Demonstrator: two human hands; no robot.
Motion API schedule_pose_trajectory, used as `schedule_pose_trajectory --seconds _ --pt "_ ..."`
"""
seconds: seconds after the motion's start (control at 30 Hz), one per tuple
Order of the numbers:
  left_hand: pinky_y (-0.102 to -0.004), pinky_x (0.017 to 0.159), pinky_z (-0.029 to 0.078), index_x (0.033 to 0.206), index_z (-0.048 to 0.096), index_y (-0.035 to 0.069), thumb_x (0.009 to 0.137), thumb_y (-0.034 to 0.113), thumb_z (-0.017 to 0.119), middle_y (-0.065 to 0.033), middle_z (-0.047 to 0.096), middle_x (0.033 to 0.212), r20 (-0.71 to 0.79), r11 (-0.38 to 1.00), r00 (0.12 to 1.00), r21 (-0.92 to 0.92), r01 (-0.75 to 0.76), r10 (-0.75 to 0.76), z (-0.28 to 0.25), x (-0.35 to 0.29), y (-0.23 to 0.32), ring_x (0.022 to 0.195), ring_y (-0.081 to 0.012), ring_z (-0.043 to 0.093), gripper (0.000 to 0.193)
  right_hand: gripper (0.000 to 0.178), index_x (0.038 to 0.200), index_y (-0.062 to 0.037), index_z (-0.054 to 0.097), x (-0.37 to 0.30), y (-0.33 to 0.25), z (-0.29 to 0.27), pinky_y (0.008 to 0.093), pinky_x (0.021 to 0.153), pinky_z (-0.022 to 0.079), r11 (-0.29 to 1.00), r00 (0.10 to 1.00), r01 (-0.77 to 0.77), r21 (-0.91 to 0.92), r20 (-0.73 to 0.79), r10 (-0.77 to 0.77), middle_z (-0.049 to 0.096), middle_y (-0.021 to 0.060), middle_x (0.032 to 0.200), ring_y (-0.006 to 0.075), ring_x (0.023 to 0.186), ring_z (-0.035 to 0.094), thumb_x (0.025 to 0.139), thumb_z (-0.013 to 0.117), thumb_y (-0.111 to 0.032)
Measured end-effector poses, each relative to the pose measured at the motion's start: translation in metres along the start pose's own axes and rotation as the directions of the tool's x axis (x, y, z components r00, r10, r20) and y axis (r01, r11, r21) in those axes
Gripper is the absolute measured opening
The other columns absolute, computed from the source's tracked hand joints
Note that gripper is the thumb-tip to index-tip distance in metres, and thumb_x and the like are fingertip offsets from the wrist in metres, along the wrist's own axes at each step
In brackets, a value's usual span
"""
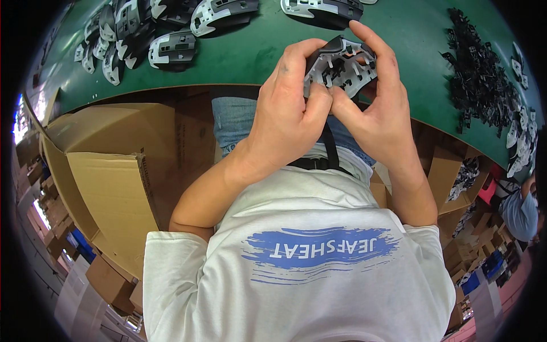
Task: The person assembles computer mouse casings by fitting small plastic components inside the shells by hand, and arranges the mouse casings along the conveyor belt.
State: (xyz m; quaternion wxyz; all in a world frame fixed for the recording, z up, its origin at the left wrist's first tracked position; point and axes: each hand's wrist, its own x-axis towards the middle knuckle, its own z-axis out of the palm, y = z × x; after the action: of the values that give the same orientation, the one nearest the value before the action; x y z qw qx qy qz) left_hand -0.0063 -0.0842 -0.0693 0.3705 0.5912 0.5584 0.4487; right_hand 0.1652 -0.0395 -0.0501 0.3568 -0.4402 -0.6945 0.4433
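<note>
Between both hands, above the near edge of the green table, I hold a black and light-grey plastic shell [358, 73] that looks like a computer mouse cover. Its hollow, ribbed inside faces me. My left hand [289, 94] is closed round its left side, and my right hand [380, 97] grips its right side. Both thumbs meet at the lower rim, pressing on or inside it; whether a small part sits under them I cannot tell. Just beyond my fingers another such shell [325, 10] lies on the table.
Several similar shells [174, 48] are heaped at the far left of the green table [239, 60]. A pile of small black plastic parts [476, 74] lies at the right, with grey-white pieces [519, 139] beside it. An open cardboard box [111, 199] stands by my left arm. Another person [517, 211] is at far right.
</note>
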Motion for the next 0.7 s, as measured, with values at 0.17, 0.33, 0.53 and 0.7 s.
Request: schedule_pose_trajectory --seconds 0.17,0.33,0.53,0.7 --pt "-0.0394 0.099 0.056 0.145 0.048 -0.005 0.099 -0.005 0.052 -0.0200 0.072 0.124 -0.011 0.999 1.000 0.030 -0.024 0.025 0.004 -0.007 -0.005 0.109 -0.0276 0.072 0.047 0.078 0.159 -0.0025 0.044 -0.006 0.006 0.007 0.0426 0.108 0.054 0.995 1.000 0.020 -0.097 -0.002 -0.021 0.061 0.0203 0.147 0.0356 0.124 0.068 0.087 0.073 -0.003" --pt "-0.0408 0.098 0.056 0.145 0.048 -0.005 0.099 -0.004 0.052 -0.0206 0.072 0.122 -0.013 0.997 0.999 0.059 -0.043 0.043 0.007 -0.008 -0.010 0.108 -0.0290 0.071 0.046 0.078 0.159 -0.0003 0.042 -0.010 0.014 0.011 0.0427 0.111 0.051 0.997 0.999 0.042 -0.070 -0.003 -0.042 0.057 0.0221 0.152 0.0372 0.132 0.064 0.087 0.072 -0.003" --pt "-0.0398 0.096 0.056 0.146 0.046 -0.004 0.100 -0.003 0.052 -0.0194 0.072 0.119 -0.018 0.996 0.996 0.047 -0.081 0.082 0.007 -0.003 -0.011 0.105 -0.0273 0.070 0.046 0.076 0.159 -0.0002 0.042 0.000 0.013 0.003 0.0430 0.112 0.050 0.992 0.993 0.118 -0.051 0.015 -0.118 0.056 0.0245 0.151 0.0418 0.134 0.062 0.088 0.070 -0.003" --pt "-0.0429 0.106 0.051 0.151 0.041 -0.004 0.103 0.000 0.053 -0.0261 0.062 0.134 0.052 0.998 0.997 0.026 0.058 -0.059 -0.007 -0.005 0.006 0.121 -0.0376 0.064 0.050 0.078 0.162 0.0008 0.038 0.006 0.017 0.002 0.0471 0.116 0.048 0.978 0.981 0.193 -0.085 0.042 -0.190 0.056 0.0265 0.151 0.0455 0.139 0.058 0.090 0.068 -0.005"
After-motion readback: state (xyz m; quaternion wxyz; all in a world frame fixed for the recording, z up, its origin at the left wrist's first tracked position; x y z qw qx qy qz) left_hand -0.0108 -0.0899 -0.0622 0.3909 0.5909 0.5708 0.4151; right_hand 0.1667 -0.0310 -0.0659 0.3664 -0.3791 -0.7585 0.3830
